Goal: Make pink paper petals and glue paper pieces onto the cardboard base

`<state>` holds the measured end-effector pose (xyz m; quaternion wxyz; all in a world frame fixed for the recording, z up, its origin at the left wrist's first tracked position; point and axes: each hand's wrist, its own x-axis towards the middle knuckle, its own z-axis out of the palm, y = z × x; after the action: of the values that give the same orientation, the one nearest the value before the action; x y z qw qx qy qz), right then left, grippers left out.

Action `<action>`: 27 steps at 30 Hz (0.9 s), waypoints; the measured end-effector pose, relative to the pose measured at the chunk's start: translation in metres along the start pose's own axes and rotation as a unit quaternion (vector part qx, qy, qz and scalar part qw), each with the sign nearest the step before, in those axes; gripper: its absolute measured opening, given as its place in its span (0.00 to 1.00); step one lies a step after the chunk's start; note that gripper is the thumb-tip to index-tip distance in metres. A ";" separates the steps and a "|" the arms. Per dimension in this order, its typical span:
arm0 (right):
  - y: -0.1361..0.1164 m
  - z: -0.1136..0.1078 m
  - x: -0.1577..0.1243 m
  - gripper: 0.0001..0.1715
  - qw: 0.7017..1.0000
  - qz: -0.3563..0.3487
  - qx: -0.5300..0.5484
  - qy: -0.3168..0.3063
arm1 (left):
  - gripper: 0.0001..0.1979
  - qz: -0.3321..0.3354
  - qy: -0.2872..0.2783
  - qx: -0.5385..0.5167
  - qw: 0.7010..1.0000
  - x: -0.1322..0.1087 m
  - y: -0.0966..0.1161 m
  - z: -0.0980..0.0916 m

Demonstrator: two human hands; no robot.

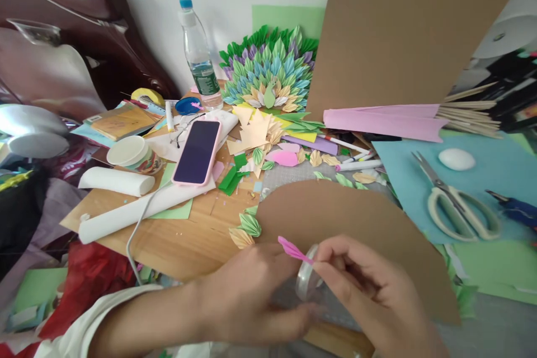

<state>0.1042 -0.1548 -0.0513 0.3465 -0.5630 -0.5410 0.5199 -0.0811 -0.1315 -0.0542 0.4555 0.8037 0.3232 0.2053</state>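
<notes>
Between the thumb and fingers of my right hand (369, 285) is a small pink pleated paper leaf (293, 249), pinched by its narrow end. A roll of clear tape (305, 279) stands on edge right beside that pinch; whether the right fingers also grip it is hidden. My left hand (255, 296) is slightly blurred, its thumb stretched out and apart from the fingers next to the roll. Both hands are over the near part of a brown rounded cardboard piece (335, 210). Green and cream pleated leaves (250, 224) lie at its left edge.
A paper peacock (268, 72) leans at the wall beside a water bottle (203, 67) and a tall brown board (390, 33). A phone (197, 152) with its cable lies left. White-handled scissors (457, 201) and a white egg-shaped object (457, 159) rest on blue paper (403, 173).
</notes>
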 end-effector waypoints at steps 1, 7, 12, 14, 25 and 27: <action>0.000 -0.002 -0.001 0.17 1.000 0.003 0.010 0.000 | 0.09 0.009 -0.015 -0.002 1.000 0.003 0.003 -0.005; 0.004 -0.018 -0.004 0.15 0.999 -0.023 0.020 -0.011 | 0.13 0.019 -0.005 0.017 1.000 0.015 0.023 -0.031; 0.004 -0.023 -0.002 0.14 0.999 -0.032 0.019 -0.010 | 0.06 0.093 0.068 0.021 0.993 0.024 0.023 -0.030; 0.003 -0.025 0.000 0.14 0.999 -0.035 0.017 -0.012 | 0.03 0.124 0.078 0.012 0.989 0.029 0.019 -0.028; 0.026 -0.027 0.021 0.19 0.928 -0.333 -0.158 0.055 | 0.01 0.024 0.024 -0.221 0.975 0.055 -0.014 -0.027; 0.031 -0.029 0.022 0.23 0.905 -0.366 -0.207 0.064 | 0.01 -0.001 0.013 -0.249 0.969 0.056 -0.018 -0.025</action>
<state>0.1366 -0.1338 -0.0793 0.4217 -0.4163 -0.7814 0.1958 -0.0637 -0.0702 -0.0554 0.6366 0.6623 0.2686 0.2897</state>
